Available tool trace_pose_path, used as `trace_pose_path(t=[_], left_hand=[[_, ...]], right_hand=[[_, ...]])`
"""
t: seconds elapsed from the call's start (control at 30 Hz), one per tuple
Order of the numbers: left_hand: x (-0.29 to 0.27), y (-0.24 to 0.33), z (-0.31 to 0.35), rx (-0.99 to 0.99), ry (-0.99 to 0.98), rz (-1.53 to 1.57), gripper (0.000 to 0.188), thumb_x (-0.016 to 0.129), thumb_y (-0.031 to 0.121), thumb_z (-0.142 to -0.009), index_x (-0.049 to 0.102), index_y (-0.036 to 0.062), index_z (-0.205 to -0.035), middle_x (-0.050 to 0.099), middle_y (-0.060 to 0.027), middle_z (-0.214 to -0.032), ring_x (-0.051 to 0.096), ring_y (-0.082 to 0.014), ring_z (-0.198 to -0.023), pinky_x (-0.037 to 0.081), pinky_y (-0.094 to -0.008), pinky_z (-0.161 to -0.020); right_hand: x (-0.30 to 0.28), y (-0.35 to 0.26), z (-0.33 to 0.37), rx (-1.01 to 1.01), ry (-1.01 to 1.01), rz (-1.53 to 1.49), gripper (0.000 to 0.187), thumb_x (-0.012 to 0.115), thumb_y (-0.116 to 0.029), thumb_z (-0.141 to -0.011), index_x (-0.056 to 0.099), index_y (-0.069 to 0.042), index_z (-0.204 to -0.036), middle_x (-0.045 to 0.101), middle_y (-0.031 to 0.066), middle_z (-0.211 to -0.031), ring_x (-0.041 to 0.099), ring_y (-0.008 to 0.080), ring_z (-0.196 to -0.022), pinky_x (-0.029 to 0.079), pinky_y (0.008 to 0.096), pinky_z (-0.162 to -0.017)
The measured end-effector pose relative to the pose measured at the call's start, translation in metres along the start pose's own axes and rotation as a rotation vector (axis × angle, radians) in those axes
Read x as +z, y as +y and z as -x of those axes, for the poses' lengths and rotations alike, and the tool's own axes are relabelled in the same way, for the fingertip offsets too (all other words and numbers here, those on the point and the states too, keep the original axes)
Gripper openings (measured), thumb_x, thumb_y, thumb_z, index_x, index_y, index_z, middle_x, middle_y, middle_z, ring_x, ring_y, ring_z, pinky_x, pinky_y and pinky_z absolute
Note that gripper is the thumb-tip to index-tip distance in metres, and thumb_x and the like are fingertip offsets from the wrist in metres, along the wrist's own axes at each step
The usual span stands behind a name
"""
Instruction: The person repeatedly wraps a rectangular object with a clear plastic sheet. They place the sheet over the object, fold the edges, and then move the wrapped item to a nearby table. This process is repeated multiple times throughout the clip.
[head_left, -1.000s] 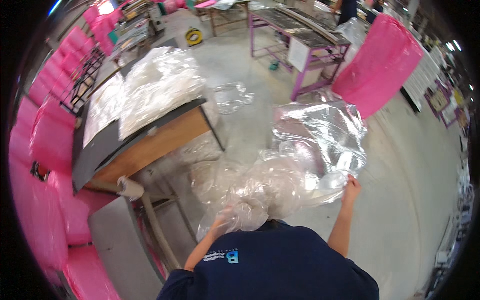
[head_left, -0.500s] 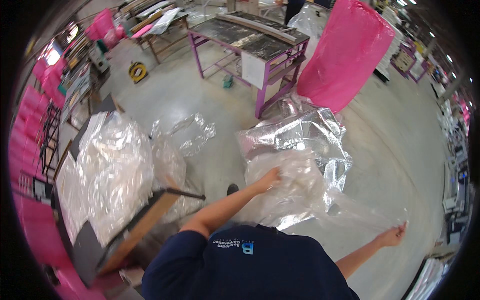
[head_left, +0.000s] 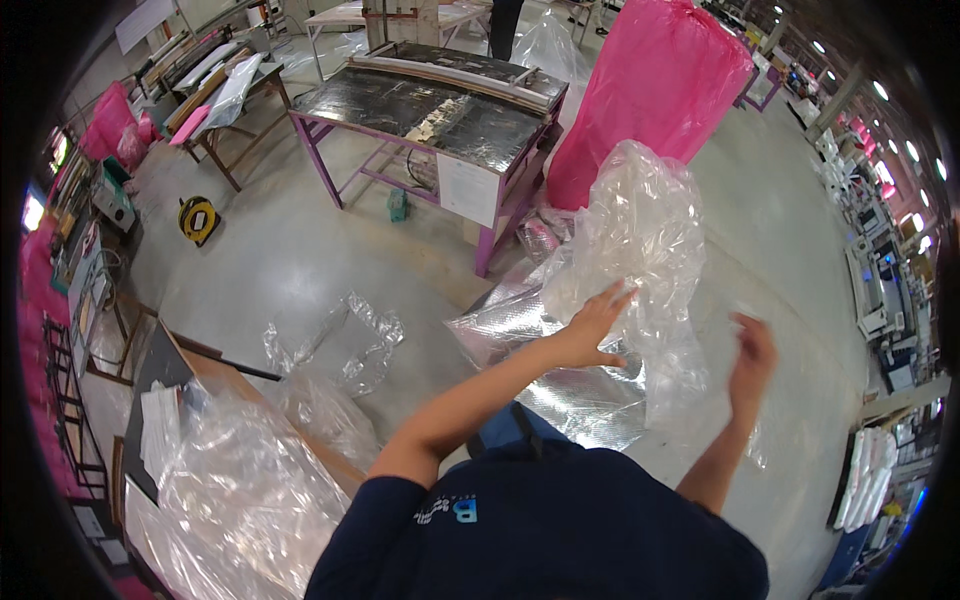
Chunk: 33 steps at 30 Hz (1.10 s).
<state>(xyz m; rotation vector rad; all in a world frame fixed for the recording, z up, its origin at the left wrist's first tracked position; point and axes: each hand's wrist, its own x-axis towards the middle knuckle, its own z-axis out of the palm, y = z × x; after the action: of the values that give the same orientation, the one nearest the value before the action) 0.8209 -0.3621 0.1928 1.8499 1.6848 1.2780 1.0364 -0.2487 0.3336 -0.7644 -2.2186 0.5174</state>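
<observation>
A crumpled sheet of clear plastic film (head_left: 650, 225) billows in front of me, above silver bubble foil (head_left: 590, 405) on the floor. My left hand (head_left: 592, 332) is open, fingers spread, against the near left side of the film; whether it touches is hard to tell. Right of the film, my right hand (head_left: 752, 362) is raised and blurred. Its fingers look loosely bent and apart, with no film visible in them. A tall roll wrapped in pink plastic (head_left: 650, 90) stands just behind the film.
A purple-framed workbench (head_left: 470, 115) stands ahead. At lower left, more clear film (head_left: 250, 480) is heaped by a dark-topped board. A loose strip of film (head_left: 365, 340) and a yellow cable reel (head_left: 198, 220) lie on the floor. White wrapped bundles (head_left: 865, 480) are at far right.
The clear film has risen and moved away, toward the pink roll. My right hand has come up and inward and let go of the film's edge. My left hand has opened and moved right.
</observation>
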Motion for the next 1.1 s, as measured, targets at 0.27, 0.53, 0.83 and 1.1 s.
trace_pose_path(t=[0.27,0.53,0.83,1.1], left_hand=[[-0.207,-0.088,0.047,-0.326,0.207,0.582,0.023,0.067,0.011,-0.073,0.057,0.0045,-0.093,0.056,-0.0012,-0.091,0.05,-0.0085,-0.082,0.04,-0.0235,-0.073],[-0.402,-0.137,0.031,-0.524,0.447,0.062,0.015,0.06,0.014,-0.08,0.05,0.0037,-0.075,0.039,0.0033,-0.059,0.033,-0.0049,-0.054,0.028,-0.0232,-0.047],[-0.47,-0.204,0.028,-0.499,0.258,0.02,0.011,0.056,0.007,-0.08,0.05,0.0005,-0.074,0.04,-0.0054,-0.054,0.036,-0.0103,-0.05,0.03,-0.0249,-0.047],[-0.534,-0.301,-0.043,-0.404,-0.134,0.346,0.011,0.057,0.008,-0.08,0.05,0.0021,-0.074,0.038,0.0006,-0.051,0.032,-0.0068,-0.048,0.027,-0.023,-0.045]], right_hand=[[0.267,-0.139,-0.125,0.07,-0.663,-0.753,0.027,0.06,0.001,-0.071,0.054,-0.003,-0.097,0.057,0.0066,-0.083,0.053,0.016,-0.074,0.042,0.0254,-0.064],[0.431,-0.187,-0.242,-0.247,-0.791,-0.225,0.018,0.064,-0.01,-0.061,0.058,0.0,-0.075,0.058,0.0171,-0.069,0.056,0.0328,-0.067,0.043,0.0347,-0.06],[0.499,-0.182,-0.294,-0.08,-0.586,0.066,0.013,0.056,-0.001,-0.061,0.059,-0.005,-0.072,0.058,0.012,-0.07,0.057,0.0293,-0.072,0.044,0.0378,-0.061],[0.573,-0.123,-0.215,0.542,-0.159,0.203,0.014,0.055,-0.008,-0.068,0.061,-0.008,-0.081,0.06,0.0111,-0.076,0.057,0.0301,-0.076,0.044,0.0389,-0.066]])
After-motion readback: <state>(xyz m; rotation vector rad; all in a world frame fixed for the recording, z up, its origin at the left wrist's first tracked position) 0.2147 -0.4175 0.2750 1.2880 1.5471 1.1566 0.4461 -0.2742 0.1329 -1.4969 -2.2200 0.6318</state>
